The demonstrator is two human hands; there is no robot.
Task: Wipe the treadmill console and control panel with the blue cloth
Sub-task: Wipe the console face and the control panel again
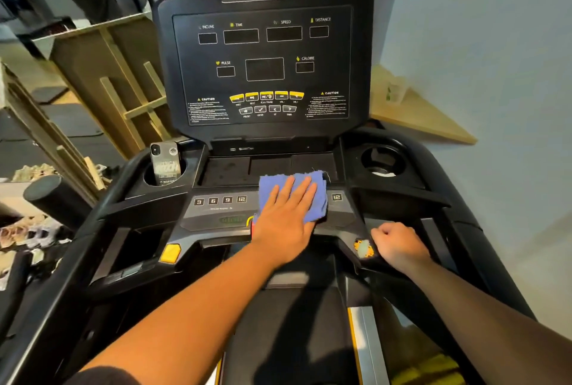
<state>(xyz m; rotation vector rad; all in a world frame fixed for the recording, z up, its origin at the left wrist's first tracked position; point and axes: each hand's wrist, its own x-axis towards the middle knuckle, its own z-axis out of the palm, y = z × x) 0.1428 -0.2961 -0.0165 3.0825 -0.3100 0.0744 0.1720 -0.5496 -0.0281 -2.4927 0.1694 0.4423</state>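
The black treadmill console (263, 56) rises upright ahead, its display windows dark and yellow buttons along its lower part. Below it lies the grey control panel (216, 214) with number keys. A blue cloth (312, 208) is spread over the panel's middle. My left hand (284, 223) lies flat on the cloth, fingers straight, pressing it down. My right hand (399, 245) grips the right handlebar (433, 301), fingers curled round it, beside a worn yellow pad (363, 248).
A phone (165, 165) stands in the left cup holder; the right cup holder (383, 162) holds nothing. A yellow pad (169, 253) sits at the lower left of the panel. Wooden frames (123, 84) lean at the left. A wooden shelf (424, 118) with a cup (395, 93) juts from the right wall.
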